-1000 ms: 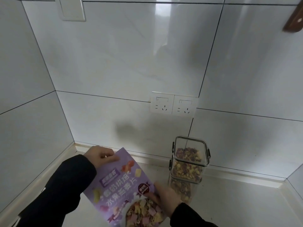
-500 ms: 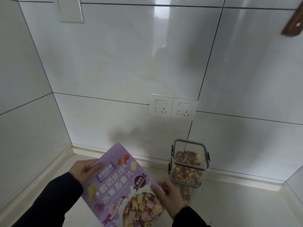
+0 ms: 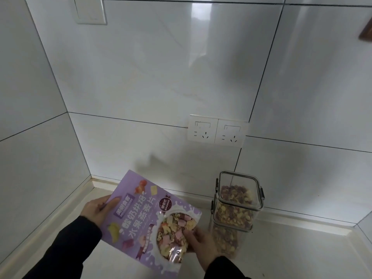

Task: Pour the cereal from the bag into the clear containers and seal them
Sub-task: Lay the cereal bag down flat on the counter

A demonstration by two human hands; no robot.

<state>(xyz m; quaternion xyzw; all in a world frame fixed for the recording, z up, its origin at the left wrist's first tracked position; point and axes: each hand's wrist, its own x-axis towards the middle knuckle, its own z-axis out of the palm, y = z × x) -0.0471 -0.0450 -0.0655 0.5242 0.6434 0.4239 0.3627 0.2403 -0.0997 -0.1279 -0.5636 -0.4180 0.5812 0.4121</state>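
Note:
A purple cereal bag (image 3: 147, 216) with a round clear window is held tilted above the counter. My left hand (image 3: 96, 209) grips its upper left edge, thumb on the front. My right hand (image 3: 198, 243) holds its lower right side beside the window. Just to the right, two clear containers stand stacked by the back wall, both holding cereal. The upper container (image 3: 237, 200) has a lid with side clips; the lower container (image 3: 226, 241) is partly hidden behind my right hand.
A white counter (image 3: 291, 256) meets glossy white tiled walls at the back and on the left. A double wall socket (image 3: 216, 130) sits above the containers, a white switch plate (image 3: 90, 10) is at the top left, and a dark wooden piece (image 3: 366, 32) at the right edge.
The bag has shifted slightly to the right and my left hand has slid down from its top corner to its left edge. The stacked containers have not moved.

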